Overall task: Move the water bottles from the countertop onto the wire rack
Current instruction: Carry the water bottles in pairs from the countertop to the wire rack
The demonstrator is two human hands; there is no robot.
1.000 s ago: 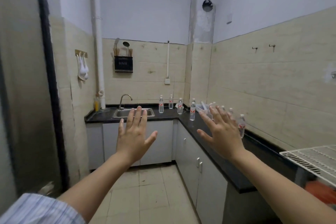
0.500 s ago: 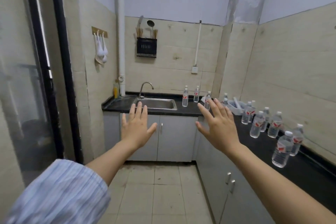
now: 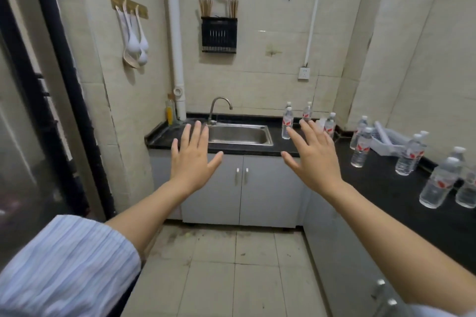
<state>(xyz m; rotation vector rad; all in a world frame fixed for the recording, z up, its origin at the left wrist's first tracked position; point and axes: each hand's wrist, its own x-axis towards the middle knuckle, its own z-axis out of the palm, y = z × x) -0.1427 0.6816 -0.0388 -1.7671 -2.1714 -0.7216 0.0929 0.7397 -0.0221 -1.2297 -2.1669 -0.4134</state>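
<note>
Both hands [image 3: 255, 162] spread — empty, bottles [image 3: 360, 148] untouched

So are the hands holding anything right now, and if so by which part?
Nothing is held. The left hand and right hand are both open with fingers spread, in the air short of the water bottles on the countertop.

The sink [image 3: 239, 134] sits in the counter [image 3: 381, 183] along the back wall, with a faucet [image 3: 219, 108] behind it, three water bottles [image 3: 287, 123] to its right, and more bottles [image 3: 360, 148] around a basket [image 3: 389, 141] on the right-hand run.
</note>
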